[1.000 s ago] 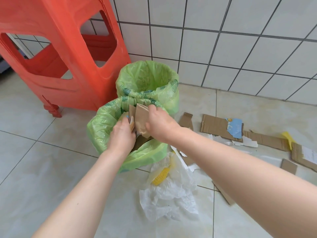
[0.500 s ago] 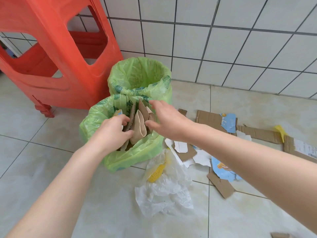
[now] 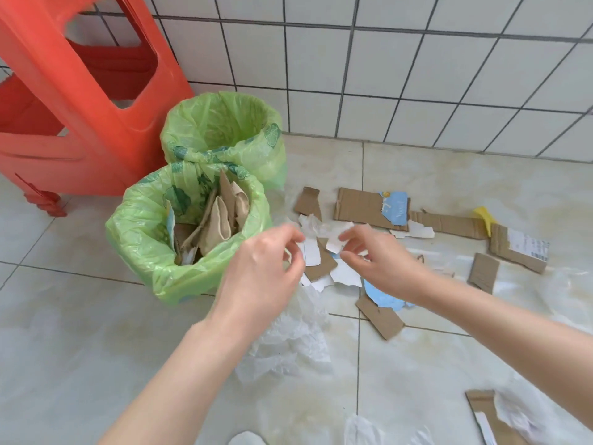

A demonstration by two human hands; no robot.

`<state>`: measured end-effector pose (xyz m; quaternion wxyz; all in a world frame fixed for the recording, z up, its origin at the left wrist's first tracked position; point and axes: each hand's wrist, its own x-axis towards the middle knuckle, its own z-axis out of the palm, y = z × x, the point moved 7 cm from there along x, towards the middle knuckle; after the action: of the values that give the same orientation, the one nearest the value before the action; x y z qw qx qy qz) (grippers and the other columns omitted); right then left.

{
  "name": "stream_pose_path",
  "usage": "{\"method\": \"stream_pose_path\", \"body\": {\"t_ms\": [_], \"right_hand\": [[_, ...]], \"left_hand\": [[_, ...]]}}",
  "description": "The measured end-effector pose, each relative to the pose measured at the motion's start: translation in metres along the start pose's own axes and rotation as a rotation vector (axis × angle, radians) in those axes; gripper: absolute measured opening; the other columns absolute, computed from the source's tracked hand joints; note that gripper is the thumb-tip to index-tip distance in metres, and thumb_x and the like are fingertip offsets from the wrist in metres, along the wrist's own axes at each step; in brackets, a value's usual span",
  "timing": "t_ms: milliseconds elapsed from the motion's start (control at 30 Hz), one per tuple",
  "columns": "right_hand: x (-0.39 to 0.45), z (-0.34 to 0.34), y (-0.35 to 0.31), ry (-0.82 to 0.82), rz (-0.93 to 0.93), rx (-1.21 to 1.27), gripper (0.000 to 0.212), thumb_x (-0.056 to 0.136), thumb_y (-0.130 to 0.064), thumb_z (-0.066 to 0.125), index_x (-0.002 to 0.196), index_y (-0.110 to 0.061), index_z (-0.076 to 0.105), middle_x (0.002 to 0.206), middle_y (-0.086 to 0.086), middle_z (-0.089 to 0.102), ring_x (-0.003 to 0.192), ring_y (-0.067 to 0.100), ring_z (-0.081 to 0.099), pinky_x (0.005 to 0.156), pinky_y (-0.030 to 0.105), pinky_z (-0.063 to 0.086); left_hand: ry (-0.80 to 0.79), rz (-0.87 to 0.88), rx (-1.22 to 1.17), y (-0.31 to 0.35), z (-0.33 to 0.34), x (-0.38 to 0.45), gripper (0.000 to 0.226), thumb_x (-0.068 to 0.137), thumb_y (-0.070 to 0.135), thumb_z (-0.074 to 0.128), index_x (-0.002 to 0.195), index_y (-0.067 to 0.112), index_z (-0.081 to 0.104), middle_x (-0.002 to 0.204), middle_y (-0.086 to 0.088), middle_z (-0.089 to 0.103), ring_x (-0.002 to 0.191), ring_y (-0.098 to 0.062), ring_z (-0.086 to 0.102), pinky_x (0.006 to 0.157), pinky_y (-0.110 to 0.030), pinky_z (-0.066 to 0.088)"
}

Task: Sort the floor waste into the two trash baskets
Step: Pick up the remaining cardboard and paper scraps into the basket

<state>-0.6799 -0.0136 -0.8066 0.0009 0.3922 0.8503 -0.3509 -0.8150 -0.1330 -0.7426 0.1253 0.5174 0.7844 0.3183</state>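
Note:
Two baskets lined with green bags stand by the wall. The near basket (image 3: pixel 141 239) holds upright cardboard pieces (image 3: pixel 221 220). The far basket (image 3: pixel 272 149) looks empty inside. My left hand (image 3: pixel 260 277) and my right hand (image 3: pixel 382 261) hover just right of the near basket, fingers apart, holding nothing. Beneath them lies a heap of torn white paper (image 3: pixel 324 232) and cardboard scraps (image 3: pixel 324 261). A crumpled clear plastic bag (image 3: pixel 288 342) lies under my left wrist.
A red plastic stool (image 3: pixel 73 101) stands left of the baskets. Long cardboard strips (image 3: pixel 362 203), a blue printed piece (image 3: pixel 396 207) and a yellow scrap (image 3: pixel 484 216) lie along the floor to the right. More cardboard (image 3: pixel 484 409) and plastic lie at the bottom right. A tiled wall runs behind.
Both hands have left the near basket and moved right over the paper heap. The cardboard they held now stands in the basket.

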Motion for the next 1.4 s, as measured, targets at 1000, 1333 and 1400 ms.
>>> {"method": "stream_pose_path", "body": {"t_ms": [1000, 1333, 1400], "right_hand": [[-0.007, 0.074, 0.177, -0.181, 0.124, -0.659, 0.08, 0.086, -0.003, 0.054, 0.149, -0.016, 0.007, 0.157, 0.017, -0.001, 0.138, 0.047, 0.015, 0.104, 0.048, 0.037], [0.0, 0.063, 0.179, -0.139, -0.004, -0.669, 0.049, 0.08, 0.006, 0.055, 0.125, -0.008, 0.043, 0.129, 0.011, 0.045, 0.112, 0.03, 0.046, 0.085, 0.032, 0.042], [-0.004, 0.058, 0.18, -0.116, -0.014, -0.605, 0.042, 0.08, 0.01, 0.051, 0.118, -0.007, 0.048, 0.116, 0.009, 0.051, 0.106, 0.027, 0.049, 0.071, 0.03, 0.036]], "left_hand": [[-0.79, 0.13, 0.933, -0.093, 0.23, 0.077, 0.093, 0.082, -0.001, 0.056, 0.15, 0.034, 0.002, 0.158, 0.003, 0.003, 0.138, -0.033, 0.023, 0.103, -0.044, 0.038], [-0.633, 0.351, 0.855, -0.088, 0.219, 0.095, 0.07, 0.076, 0.001, 0.064, 0.137, 0.022, 0.036, 0.14, 0.001, 0.038, 0.13, -0.023, 0.034, 0.097, -0.034, 0.04], [-0.591, 0.34, 0.762, -0.083, 0.212, 0.098, 0.059, 0.078, 0.015, 0.07, 0.131, 0.018, 0.045, 0.138, 0.002, 0.043, 0.128, -0.022, 0.036, 0.097, -0.034, 0.04]]}}
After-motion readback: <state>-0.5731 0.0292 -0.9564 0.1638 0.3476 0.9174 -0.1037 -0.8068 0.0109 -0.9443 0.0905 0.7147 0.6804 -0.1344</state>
